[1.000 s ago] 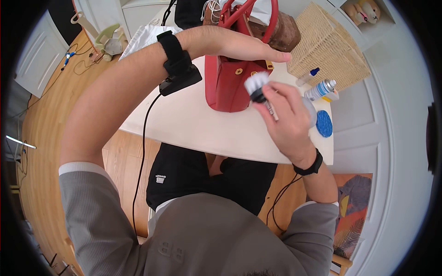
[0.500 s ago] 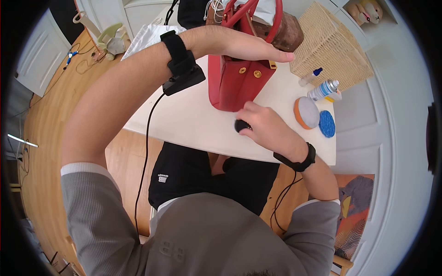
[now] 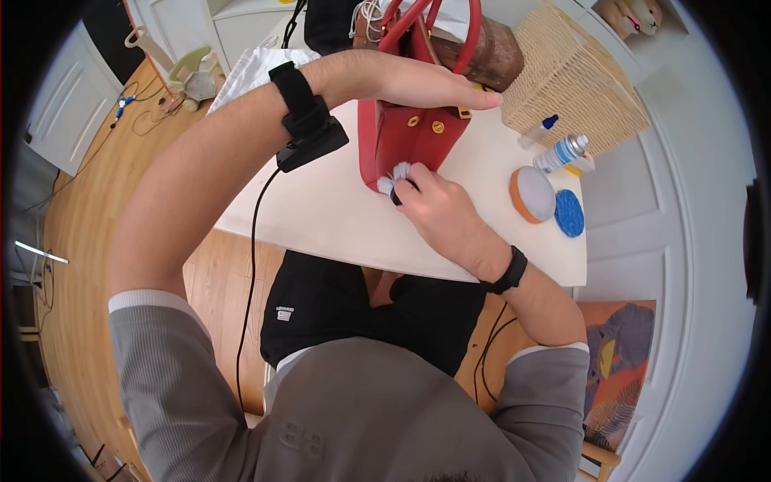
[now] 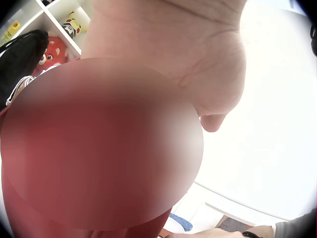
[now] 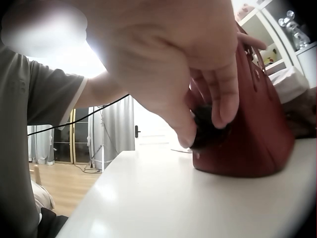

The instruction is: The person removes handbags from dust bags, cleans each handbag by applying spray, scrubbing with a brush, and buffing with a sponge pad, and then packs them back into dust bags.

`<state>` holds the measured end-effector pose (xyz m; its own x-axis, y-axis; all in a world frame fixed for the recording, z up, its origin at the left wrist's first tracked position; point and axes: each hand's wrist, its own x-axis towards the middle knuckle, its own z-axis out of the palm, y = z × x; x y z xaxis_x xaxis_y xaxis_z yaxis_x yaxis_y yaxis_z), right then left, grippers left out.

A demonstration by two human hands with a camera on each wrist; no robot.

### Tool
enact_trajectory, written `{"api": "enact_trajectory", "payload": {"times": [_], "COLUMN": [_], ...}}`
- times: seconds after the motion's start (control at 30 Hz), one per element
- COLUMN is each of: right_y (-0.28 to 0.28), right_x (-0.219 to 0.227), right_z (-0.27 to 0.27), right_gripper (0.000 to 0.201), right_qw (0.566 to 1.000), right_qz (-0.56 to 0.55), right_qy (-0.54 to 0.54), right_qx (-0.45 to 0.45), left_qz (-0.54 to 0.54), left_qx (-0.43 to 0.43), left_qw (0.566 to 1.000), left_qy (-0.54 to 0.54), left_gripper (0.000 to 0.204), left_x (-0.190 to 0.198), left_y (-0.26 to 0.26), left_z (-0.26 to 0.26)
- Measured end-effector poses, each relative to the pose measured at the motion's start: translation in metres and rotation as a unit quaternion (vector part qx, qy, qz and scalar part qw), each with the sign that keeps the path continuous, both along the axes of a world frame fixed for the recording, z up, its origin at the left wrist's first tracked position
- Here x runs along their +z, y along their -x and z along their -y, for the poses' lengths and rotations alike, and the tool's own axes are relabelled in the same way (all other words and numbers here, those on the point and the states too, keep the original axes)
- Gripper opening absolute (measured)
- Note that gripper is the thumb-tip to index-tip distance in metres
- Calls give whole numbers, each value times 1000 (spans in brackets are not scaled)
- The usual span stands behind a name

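Head view: we notice that the right hand (image 3: pixel 446 213) has moved to the low near corner of the upright red leather handbag (image 3: pixel 411 147), which stands on the white table (image 3: pixel 321 218). One second ago, the small round brush with white bristles and black body (image 3: pixel 401 170) was raised beside the bag; half a second ago, it was lower, near the bottom edge. Now its bristles appear to touch the leather, so we judge that brushing of this corner is in hand. The right hand pinches the brush between thumb and fingers. The left hand (image 3: pixel 422 83) remains across the bag's top, its thumb straight; its other fingers are mostly hidden, so we cannot tell whether they grip.

To the right lie a round orange-and-white sponge (image 3: pixel 536 194) and, just beside it, a blue oval pad (image 3: pixel 569 214). Farther back are a blue-and-white spray can (image 3: pixel 560 153), a clear bottle with blue cap (image 3: pixel 538 131) and a beige woven basket (image 3: pixel 574 80). A brown patterned bag (image 3: pixel 498 56) is close behind the handbag. The left forearm covers part of the handbag's top, and the right hand hides much of the brush.
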<state>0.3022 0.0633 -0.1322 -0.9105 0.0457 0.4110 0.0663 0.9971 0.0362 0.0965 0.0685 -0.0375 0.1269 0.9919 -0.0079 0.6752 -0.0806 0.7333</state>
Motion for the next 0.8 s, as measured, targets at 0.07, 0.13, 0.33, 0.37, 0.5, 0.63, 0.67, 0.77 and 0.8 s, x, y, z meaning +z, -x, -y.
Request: {"api": "enact_trajectory", "payload": {"times": [0.07, 0.13, 0.33, 0.37, 0.5, 0.63, 0.67, 0.77, 0.8], "right_y": [-9, -21, -65, -72, -96, -99, -98, -95, -97], "right_x": [-2, -2, 28, 29, 20, 12, 13, 18, 19], "right_z": [-4, -11, -13, -11, -4, -1, 0, 6, 8], "right_gripper": [34, 33, 30, 30, 32, 34, 34, 31, 31], "right_qw": [998, 981, 979, 980, 973, 970, 972, 981, 981], "right_qz": [42, 162, 98, 94, 95, 94, 91, 60, 56], "right_qy": [33, 84, 131, 128, 151, 174, 170, 151, 153], "right_qx": [-19, -61, -118, -122, -146, -139, -136, -105, -105], "left_qz": [-2, -54, -154, -157, -292, -346, -330, -290, -300], "left_qx": [-34, -36, -8, -12, -94, -214, -237, -245, -246], "left_qw": [999, 998, 978, 977, 893, 808, 810, 794, 801], "left_qy": [2, 25, -137, -142, -331, -426, -423, -474, -456], "left_gripper": [97, 96, 66, 66, 66, 63, 60, 44, 39], "left_x": [6, 15, 4, 1, -4, 10, 8, 1, 2], "left_y": [-4, -8, -6, -4, 14, 27, 29, 16, 12], "left_z": [3, 11, 33, 38, 48, 30, 21, 6, 5]}}
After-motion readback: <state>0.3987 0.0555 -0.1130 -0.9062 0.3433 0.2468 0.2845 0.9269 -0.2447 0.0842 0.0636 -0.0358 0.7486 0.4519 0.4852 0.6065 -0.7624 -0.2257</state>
